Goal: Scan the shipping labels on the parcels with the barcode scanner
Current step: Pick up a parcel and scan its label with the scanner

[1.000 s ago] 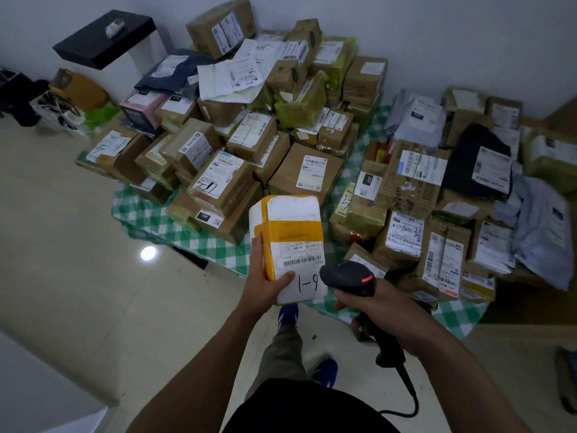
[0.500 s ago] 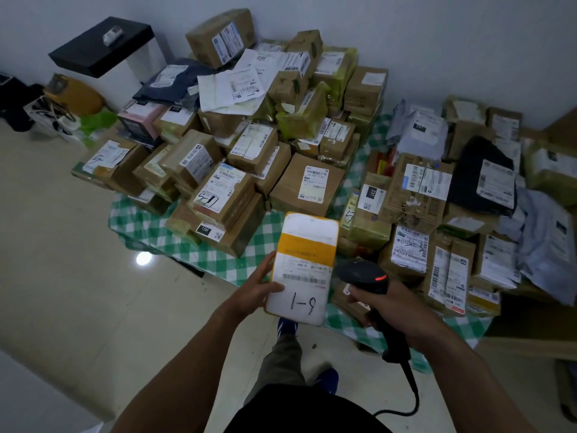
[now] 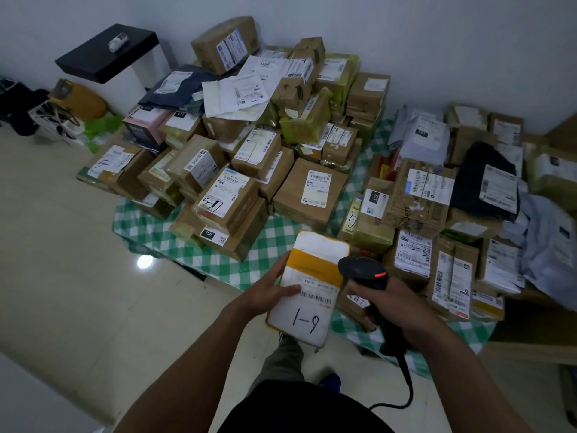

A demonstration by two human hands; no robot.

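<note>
My left hand (image 3: 271,292) grips a white parcel (image 3: 312,285) with a yellow tape band, label side up, its barcode showing and "1-9" handwritten near its lower end. My right hand (image 3: 395,303) holds a black corded barcode scanner (image 3: 363,271) just right of the parcel, a red light glowing on its head. Behind them a table with a green checked cloth (image 3: 249,254) carries a heap of brown cardboard parcels (image 3: 309,190) with white shipping labels.
Grey and black mailer bags (image 3: 487,179) lie on the right of the table. A black-topped stand (image 3: 107,53) and bags (image 3: 62,117) sit on the floor at the back left. Glossy pale floor tiles (image 3: 78,276) stretch to the left. The scanner cable (image 3: 402,389) hangs by my legs.
The parcel has come down and closer to me, lying flatter with its label facing up. The scanner has moved up beside its right edge. My view has shifted slightly toward the table.
</note>
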